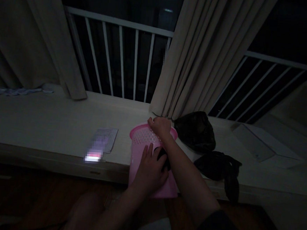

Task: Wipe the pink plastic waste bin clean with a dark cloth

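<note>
A pink plastic bin (137,163) with a honeycomb mesh band below its rim stands against the front of the pale ledge, its rim towards the window. My right hand (161,126) is closed at the far rim, its forearm crossing over the bin. Lower down, my left hand (151,167) lies on the bin's side, two fingers stretched upward and the others curled round a small black bundle (159,152). What this bundle is made of is too dark to tell. Right of the bin, a full black plastic bag (195,131) rests on the ledge.
Another black bag (218,167) hangs partly over the front of the ledge (63,122). Papers (111,140) and a bright blurred object (94,156) lie to the left. A white box (267,144) stands right. Curtains (200,44) and a railing (120,23) are behind.
</note>
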`<action>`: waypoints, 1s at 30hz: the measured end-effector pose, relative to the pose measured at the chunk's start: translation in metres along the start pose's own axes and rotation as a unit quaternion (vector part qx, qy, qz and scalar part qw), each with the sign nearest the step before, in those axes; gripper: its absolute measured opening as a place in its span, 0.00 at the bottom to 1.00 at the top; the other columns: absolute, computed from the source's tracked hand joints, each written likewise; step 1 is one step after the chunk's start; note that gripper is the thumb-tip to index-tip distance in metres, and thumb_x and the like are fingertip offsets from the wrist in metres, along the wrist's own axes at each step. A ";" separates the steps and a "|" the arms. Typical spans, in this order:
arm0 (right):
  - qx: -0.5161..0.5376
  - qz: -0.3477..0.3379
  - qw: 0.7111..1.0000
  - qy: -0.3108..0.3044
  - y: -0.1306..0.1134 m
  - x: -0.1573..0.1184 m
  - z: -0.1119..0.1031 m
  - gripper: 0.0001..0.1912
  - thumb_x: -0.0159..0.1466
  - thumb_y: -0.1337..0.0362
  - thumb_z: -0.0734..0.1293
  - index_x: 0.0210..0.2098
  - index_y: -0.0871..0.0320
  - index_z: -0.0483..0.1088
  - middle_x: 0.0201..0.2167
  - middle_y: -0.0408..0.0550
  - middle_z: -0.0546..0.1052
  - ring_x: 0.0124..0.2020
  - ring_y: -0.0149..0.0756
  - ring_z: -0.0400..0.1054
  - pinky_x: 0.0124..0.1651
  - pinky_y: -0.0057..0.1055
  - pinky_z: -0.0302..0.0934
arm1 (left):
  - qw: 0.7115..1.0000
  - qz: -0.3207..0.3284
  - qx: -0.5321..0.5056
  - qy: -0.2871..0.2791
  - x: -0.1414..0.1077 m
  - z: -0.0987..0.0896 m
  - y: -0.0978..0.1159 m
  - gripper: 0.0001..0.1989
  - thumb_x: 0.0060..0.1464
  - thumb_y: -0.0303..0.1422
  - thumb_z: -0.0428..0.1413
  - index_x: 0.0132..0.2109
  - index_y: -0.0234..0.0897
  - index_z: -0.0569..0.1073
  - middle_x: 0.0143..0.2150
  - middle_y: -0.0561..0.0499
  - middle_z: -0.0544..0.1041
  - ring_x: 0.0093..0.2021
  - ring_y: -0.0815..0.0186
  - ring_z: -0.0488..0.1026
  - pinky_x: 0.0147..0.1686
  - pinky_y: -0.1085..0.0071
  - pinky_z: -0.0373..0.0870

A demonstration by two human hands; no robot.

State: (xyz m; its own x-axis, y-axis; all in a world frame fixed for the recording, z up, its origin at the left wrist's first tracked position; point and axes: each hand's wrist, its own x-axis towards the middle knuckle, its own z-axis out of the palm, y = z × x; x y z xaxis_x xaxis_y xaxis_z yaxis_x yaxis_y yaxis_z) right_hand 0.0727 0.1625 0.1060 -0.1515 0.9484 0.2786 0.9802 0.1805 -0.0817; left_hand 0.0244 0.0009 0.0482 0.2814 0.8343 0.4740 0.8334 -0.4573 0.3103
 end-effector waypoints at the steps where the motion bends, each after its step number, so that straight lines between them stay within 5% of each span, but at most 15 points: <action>1: 0.000 0.002 1.000 0.000 0.000 0.000 0.000 0.28 0.69 0.51 0.52 0.43 0.61 0.79 0.41 0.59 0.81 0.44 0.45 0.75 0.46 0.34 0.62 | 1.000 0.008 0.005 -0.003 0.001 0.000 -0.001 0.18 0.50 0.29 0.55 0.50 0.34 0.73 0.59 0.39 0.68 0.63 0.37 0.59 0.62 0.39 0.54; 14: -0.010 0.009 1.000 0.004 0.005 0.000 0.001 0.28 0.69 0.51 0.52 0.42 0.59 0.79 0.39 0.58 0.81 0.43 0.45 0.75 0.44 0.35 0.63 | 0.997 0.069 -0.006 -0.017 -0.006 0.003 0.008 0.24 0.48 0.31 0.58 0.53 0.30 0.71 0.59 0.34 0.68 0.61 0.42 0.64 0.63 0.48 0.60; 22: -0.007 0.006 1.000 -0.008 -0.004 0.000 0.001 0.28 0.69 0.51 0.52 0.43 0.60 0.79 0.40 0.58 0.81 0.43 0.45 0.75 0.43 0.34 0.63 | 0.997 0.076 -0.018 -0.012 -0.038 0.008 0.008 0.22 0.52 0.28 0.57 0.55 0.32 0.69 0.63 0.34 0.65 0.64 0.41 0.60 0.60 0.44 0.63; 30: -0.006 -0.001 1.000 -0.001 -0.004 0.000 0.000 0.29 0.69 0.51 0.52 0.42 0.61 0.79 0.39 0.59 0.81 0.42 0.45 0.75 0.42 0.34 0.63 | 0.996 0.075 -0.024 -0.030 -0.031 0.000 -0.005 0.25 0.52 0.31 0.58 0.58 0.34 0.67 0.65 0.33 0.63 0.65 0.44 0.60 0.61 0.44 0.61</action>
State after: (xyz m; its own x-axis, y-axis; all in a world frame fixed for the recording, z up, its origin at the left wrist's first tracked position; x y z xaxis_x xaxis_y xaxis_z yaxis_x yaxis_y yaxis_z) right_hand 0.0685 0.1621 0.1063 -0.1543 0.9483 0.2775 0.9812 0.1799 -0.0693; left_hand 0.0118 -0.0229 0.0321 0.4291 0.7720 0.4688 0.7567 -0.5907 0.2801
